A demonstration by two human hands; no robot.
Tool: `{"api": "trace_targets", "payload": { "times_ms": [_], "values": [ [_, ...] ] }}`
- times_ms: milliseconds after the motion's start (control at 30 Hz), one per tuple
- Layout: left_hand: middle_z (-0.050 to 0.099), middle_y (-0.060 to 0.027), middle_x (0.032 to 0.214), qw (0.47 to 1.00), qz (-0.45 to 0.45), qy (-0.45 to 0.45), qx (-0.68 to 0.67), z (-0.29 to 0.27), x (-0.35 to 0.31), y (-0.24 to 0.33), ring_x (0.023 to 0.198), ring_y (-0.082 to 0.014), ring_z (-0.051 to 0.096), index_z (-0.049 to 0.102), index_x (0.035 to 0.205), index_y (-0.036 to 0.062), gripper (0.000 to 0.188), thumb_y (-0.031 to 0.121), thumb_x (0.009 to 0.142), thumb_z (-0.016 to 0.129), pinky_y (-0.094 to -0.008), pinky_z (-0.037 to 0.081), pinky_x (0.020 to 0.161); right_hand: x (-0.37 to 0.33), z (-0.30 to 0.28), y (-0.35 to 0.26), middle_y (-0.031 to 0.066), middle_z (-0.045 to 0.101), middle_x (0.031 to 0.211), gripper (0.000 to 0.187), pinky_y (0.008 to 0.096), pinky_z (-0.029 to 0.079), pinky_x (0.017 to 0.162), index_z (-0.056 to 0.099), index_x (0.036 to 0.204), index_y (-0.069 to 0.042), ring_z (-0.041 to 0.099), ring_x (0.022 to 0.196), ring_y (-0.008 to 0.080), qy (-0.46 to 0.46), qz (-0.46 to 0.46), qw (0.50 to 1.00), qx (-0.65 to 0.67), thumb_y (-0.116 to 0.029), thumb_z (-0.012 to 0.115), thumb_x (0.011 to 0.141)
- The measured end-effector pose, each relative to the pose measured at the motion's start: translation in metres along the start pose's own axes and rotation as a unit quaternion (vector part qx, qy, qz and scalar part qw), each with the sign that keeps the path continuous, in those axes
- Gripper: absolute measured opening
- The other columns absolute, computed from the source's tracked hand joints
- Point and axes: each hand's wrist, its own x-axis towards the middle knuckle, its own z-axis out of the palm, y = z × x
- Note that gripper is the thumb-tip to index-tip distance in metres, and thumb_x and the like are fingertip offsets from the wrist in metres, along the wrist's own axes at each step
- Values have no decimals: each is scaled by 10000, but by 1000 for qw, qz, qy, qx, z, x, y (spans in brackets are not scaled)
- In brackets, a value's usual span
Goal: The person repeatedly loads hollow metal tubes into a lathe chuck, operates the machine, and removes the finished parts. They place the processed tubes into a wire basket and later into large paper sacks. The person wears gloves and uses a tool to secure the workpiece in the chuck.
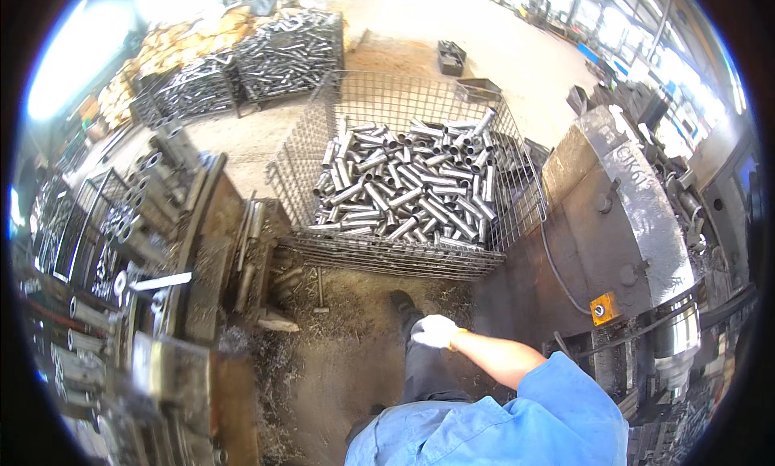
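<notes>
- Blue shirt (484, 426), nearest.
- Right hand (434, 331), white-gloved, over the thigh (425, 375); it is washed out, so I cannot tell whether its fingers are spread or pressed together.
- Left hand out of view.
- Tubes (406, 198) lie heaped in the cage (395, 260) ahead.
- Being metal, likely stiff, fairly heavy, perhaps slick; best held round the middle.

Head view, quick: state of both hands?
Left hand: not in view.
Right hand: white-gloved, over the trouser leg; open or closed cannot be told, no held object visible.
</notes>
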Motion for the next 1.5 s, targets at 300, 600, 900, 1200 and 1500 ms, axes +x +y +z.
{"api": "trace_targets", "payload": {
  "times_ms": [300,600,900,1200,1500],
  "values": [
    [719,-161,1172,931,35,-305,199,389,59,179,1028,-225,716,642,1326,-38,415,286,1067,652,-359,608,926,214,-246,258,231,755,1095,467,454,592,956,735,1145,-17,745,1050,379,218,272,936,41,-374,720,845],
    [747,-138,1135,914,-54,-257,309,570,86,238,1044,-218,718,673,1292,-45,375,254,1067,642,-340,574,950,473,-312,450,157,675,1320,428,551,500,1026,648,1364,-83,641,1229,361,105,356,905,-206,-280,604,987],
    [764,-147,1126,897,-90,-215,376,566,85,231,1024,-215,741,681,1297,-28,394,287,1066,630,-328,576,921,479,-321,493,219,780,1132,528,486,627,877,727,1227,-21,769,1046,377,-83,260,945,-183,-288,790,775],
    [713,-203,1298,833,71,-289,467,600,63,271,1188,-340,691,595,1426,-5,596,409,1003,662,-435,526,1062,290,-364,280,245,748,1177,905,416,608,926,595,1371,19,760,1068,382,-20,320,947,13,-643,801,790],
    [651,-172,1334,702,563,-101,424,435,-29,285,1280,-398,607,625,1344,77,715,279,698,853,-519,480,1128,168,-240,-47,230,704,1217,806,423,524,996,625,1309,-17,684,1144,368,-251,-52,953,159,-516,872,727]
  ]
}}
